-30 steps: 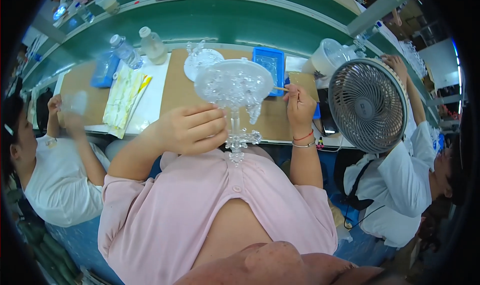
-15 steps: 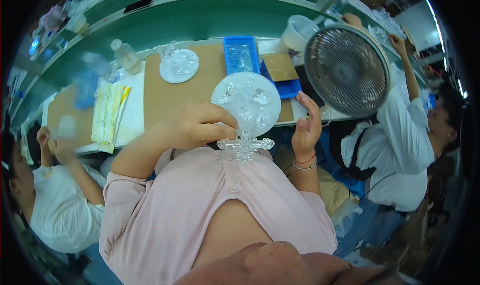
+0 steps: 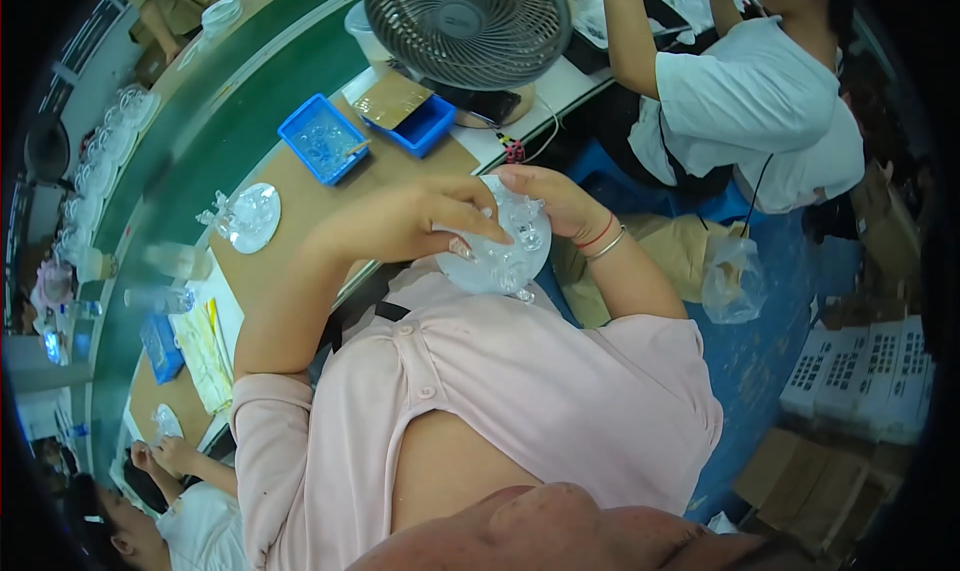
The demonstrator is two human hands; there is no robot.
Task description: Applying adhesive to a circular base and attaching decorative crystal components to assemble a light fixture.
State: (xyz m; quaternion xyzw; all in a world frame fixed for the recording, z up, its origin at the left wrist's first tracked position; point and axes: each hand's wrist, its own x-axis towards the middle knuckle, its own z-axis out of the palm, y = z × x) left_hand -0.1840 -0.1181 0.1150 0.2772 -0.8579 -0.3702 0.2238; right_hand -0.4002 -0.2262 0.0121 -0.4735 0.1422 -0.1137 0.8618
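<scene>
A round, whitish translucent plastic disc (image 3: 478, 275) with raised clear ornaments is held in front of my chest, tilted. My right hand (image 3: 556, 201) grips its far right edge, thumb near the rim. The bent fingers of my left hand (image 3: 425, 219) reach over the disc's face and close together among the clear pieces. What those fingertips pinch is hidden. A small clear knob (image 3: 525, 295) juts from the disc's near edge. Another such disc (image 3: 254, 221), with clear pieces on it, lies on the brown board to the left.
Ahead on the table stand a blue tray (image 3: 322, 139) of small clear parts and a second blue tray (image 3: 425, 131) partly covered by cardboard. A fan (image 3: 465, 21) and a phone (image 3: 490, 105) are beyond. Co-workers sit on both sides; cartons (image 3: 860, 376) stand at right.
The view has turned to the right. My right hand, open and apart before, now grips the disc. The clear cross seen hanging at the disc's near edge no longer shows plainly.
</scene>
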